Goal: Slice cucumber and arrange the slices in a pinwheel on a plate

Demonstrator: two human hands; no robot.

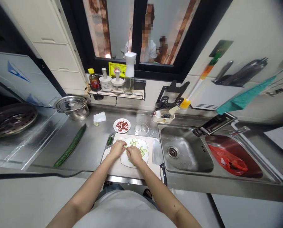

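A white square plate [141, 163] lies on the cutting board [112, 171], with thin cucumber slices [144, 151] arranged on it in small fans. My left hand [117, 148] is over the plate's left edge, fingers bent and pinched together. Close beside it, my right hand [134, 155] reaches over the plate, its fingertips also drawn together. Between the two sets of fingertips shows a bit of green cucumber slice, mostly covered by the fingers. A cucumber end piece [110, 140] rests at the board's upper left corner. Along the right side lies a kitchen knife [164, 174] with a black handle.
Left of the board lies a whole cucumber [71, 147], near a lidded steel pot [72, 107]. Behind the board are a small dish of chopped red pieces [121, 125] and a white paper [99, 117]. A double sink [186, 148] is at right, holding a red bag [227, 160].
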